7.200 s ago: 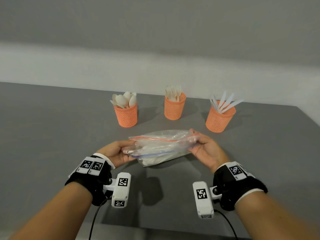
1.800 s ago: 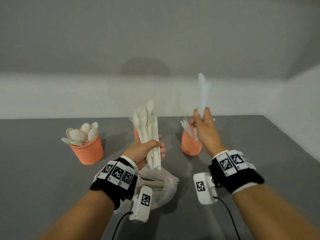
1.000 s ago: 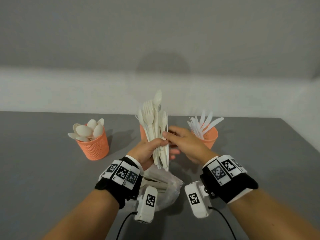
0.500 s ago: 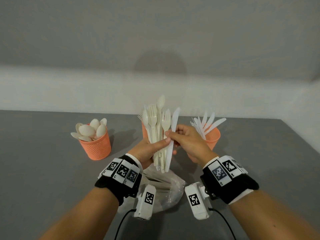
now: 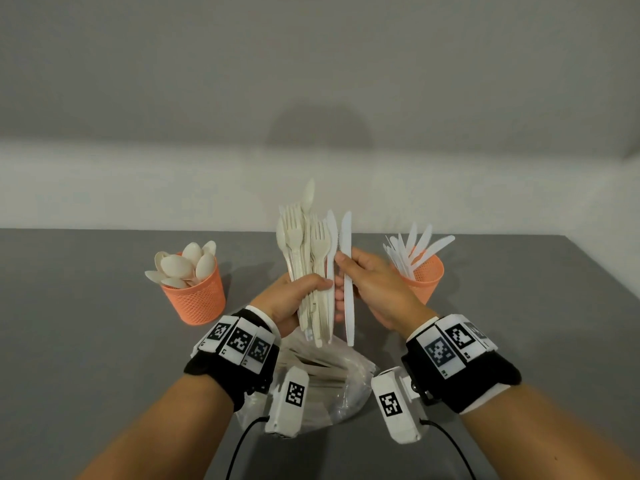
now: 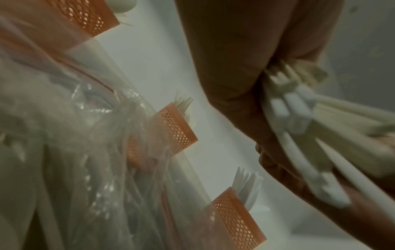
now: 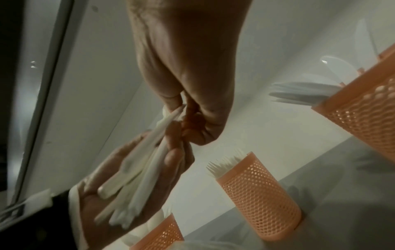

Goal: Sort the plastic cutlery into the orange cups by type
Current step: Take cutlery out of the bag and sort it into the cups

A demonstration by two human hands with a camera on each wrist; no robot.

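My left hand [image 5: 304, 289] grips an upright bundle of mixed cutlery [image 5: 304, 244], forks, spoons and knives, above the table. Just right of the bundle my right hand [image 5: 344, 263] pinches one white knife [image 5: 347, 306], held upright and a little apart from the rest. The spoon cup [image 5: 195, 296] stands at the left and the knife cup [image 5: 424, 277] at the right. The bundle hides the fork cup in the head view; the fork cup [image 7: 260, 194] shows in the right wrist view and the fork cup [image 6: 179, 132] in the left wrist view.
A clear zip bag [image 5: 329, 379] with more cutlery inside lies on the grey table [image 5: 86, 341] under my wrists. A pale wall runs behind the cups. The table's right edge [image 5: 602, 282] lies beyond the knife cup.
After dropping a knife in the right cup, my right hand came back to the bundle. Since half a second ago it has drawn one knife clear to the right.
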